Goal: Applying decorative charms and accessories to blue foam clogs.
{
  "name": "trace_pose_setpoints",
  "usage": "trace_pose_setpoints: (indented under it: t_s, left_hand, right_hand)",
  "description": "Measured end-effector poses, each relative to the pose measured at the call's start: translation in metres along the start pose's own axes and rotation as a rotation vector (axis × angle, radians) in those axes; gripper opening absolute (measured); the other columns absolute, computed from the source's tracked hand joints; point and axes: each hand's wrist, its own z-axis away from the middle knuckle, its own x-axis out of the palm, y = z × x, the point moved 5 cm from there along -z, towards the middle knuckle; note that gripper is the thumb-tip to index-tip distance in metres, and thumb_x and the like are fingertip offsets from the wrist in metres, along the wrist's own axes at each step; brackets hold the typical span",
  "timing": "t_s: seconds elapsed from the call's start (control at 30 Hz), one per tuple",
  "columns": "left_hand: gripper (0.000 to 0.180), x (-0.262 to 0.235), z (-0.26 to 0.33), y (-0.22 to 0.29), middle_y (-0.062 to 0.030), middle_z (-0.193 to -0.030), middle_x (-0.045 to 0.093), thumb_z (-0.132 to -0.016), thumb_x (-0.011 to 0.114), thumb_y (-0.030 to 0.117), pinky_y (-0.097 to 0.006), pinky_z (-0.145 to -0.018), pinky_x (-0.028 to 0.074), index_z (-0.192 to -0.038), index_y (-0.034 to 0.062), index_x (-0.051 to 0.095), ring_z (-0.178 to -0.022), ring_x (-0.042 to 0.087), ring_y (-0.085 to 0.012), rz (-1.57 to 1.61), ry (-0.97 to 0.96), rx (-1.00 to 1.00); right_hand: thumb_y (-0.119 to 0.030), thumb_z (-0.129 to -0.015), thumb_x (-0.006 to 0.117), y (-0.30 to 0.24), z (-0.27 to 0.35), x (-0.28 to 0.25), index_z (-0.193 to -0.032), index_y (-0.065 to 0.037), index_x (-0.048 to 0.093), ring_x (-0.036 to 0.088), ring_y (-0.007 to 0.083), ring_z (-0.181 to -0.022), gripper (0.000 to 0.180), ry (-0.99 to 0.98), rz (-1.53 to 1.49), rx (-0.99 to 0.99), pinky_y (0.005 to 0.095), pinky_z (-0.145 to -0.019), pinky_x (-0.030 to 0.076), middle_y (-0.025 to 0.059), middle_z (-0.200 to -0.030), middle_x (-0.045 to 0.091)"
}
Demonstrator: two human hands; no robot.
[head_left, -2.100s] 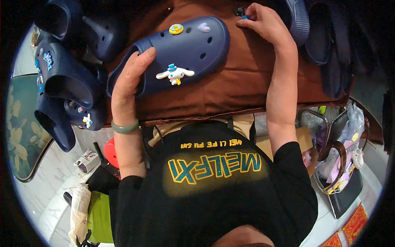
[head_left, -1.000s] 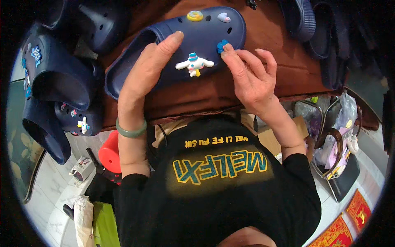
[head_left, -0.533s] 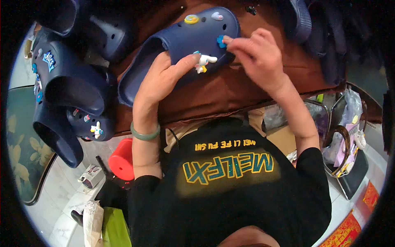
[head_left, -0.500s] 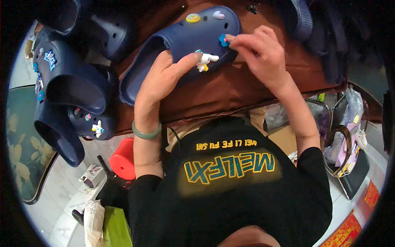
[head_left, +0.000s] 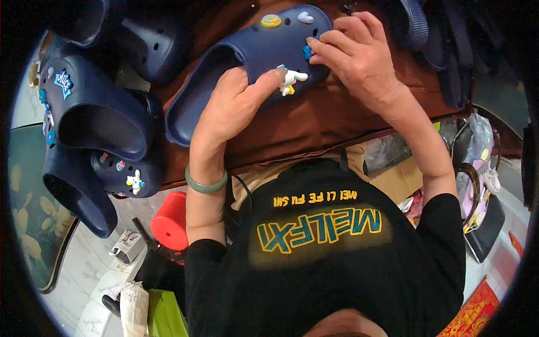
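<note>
A navy blue clog (head_left: 264, 48) lies slanted on the brown cloth, its toe to the upper right. My left hand (head_left: 227, 106) grips it, fingers inside the opening and thumb on top beside a white character charm (head_left: 292, 80). With thumb and index finger, my right hand (head_left: 359, 59) pinches a small blue flower charm (head_left: 307, 51) against the toe. Whether the charm's stem sits in a hole is hidden. A yellow round charm (head_left: 270, 21) and a pale heart-like charm (head_left: 305, 17) are on the far side of the upper.
Several navy clogs with charms (head_left: 104, 121) are piled at the left. More dark clogs (head_left: 443, 50) lie at the far right. The brown cloth (head_left: 281, 137) covers the work surface. Below it on the floor are a red stool (head_left: 170, 222) and a green bag (head_left: 167, 314).
My right hand has shifted slightly up and right, its fingers now pressing the blue charm closer to the clog. The whole view has shifted a little; my left hand keeps its hold.
</note>
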Motion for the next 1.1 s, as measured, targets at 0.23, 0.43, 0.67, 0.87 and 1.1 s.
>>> trace_pose_setpoints:
  t_s: [0.23, 0.43, 0.67, 0.87, 1.1]
  left_hand:
    - [0.026, 0.001, 0.000, 0.019, -0.0033, -0.081, 0.066, -0.092, 0.055, 0.021, -0.028, -0.070, 0.045, -0.099, -0.0012, 0.066, -0.074, 0.055, -0.0096, -0.088, 0.043, 0.181]
    - [0.026, 0.004, -0.001, 0.009, -0.0043, -0.087, 0.067, -0.090, 0.056, 0.020, -0.028, -0.075, 0.046, -0.101, -0.0021, 0.065, -0.080, 0.059, -0.0107, 0.074, 0.083, 0.029]
    - [0.026, 0.004, 0.007, 0.005, -0.0057, -0.086, 0.068, -0.091, 0.055, 0.021, -0.029, -0.073, 0.046, -0.099, -0.0016, 0.065, -0.079, 0.059, -0.0109, 0.060, 0.048, 0.049]
    - [0.027, 0.001, -0.007, 0.007, -0.0101, -0.082, 0.066, -0.092, 0.053, 0.023, -0.030, -0.071, 0.046, -0.099, -0.0010, 0.064, -0.075, 0.059, -0.0156, 0.009, 0.013, 0.073]
    - [0.031, -0.007, -0.009, 0.014, -0.0149, -0.097, 0.065, -0.089, 0.055, 0.025, -0.037, -0.082, 0.046, -0.108, 0.0009, 0.062, -0.091, 0.061, -0.0270, -0.083, 0.038, 0.015]
  right_hand:
    - [-0.029, -0.070, 0.076, 0.003, 0.015, 0.012, -0.085, -0.011, 0.067, 0.054, 0.0199, -0.088, 0.025, 0.150, -0.068, 0.348, 0.0387, -0.086, 0.038, 0.0006, -0.080, 0.060]
    - [-0.023, -0.073, 0.076, 0.017, 0.024, 0.021, -0.091, -0.009, 0.067, 0.054, 0.0235, -0.088, 0.024, 0.193, -0.565, 0.624, 0.0346, -0.081, 0.043, 0.0048, -0.091, 0.060]
    - [-0.009, -0.075, 0.074, 0.005, 0.038, 0.012, -0.104, -0.012, 0.069, 0.055, 0.0228, -0.088, 0.029, 0.117, -0.529, 0.483, 0.0320, -0.075, 0.048, 0.0056, -0.093, 0.059]
    - [0.002, -0.075, 0.072, 0.020, 0.047, 0.016, -0.093, -0.002, 0.067, 0.063, 0.0159, -0.080, 0.019, 0.183, -0.766, 0.654, 0.0266, -0.072, 0.052, 0.0066, -0.097, 0.065]
    - [-0.003, -0.072, 0.074, 0.041, 0.010, 0.009, -0.088, -0.005, 0.068, 0.061, 0.0213, -0.084, 0.018, -0.084, -0.829, 0.625, 0.0311, -0.075, 0.050, 0.0077, -0.088, 0.063]
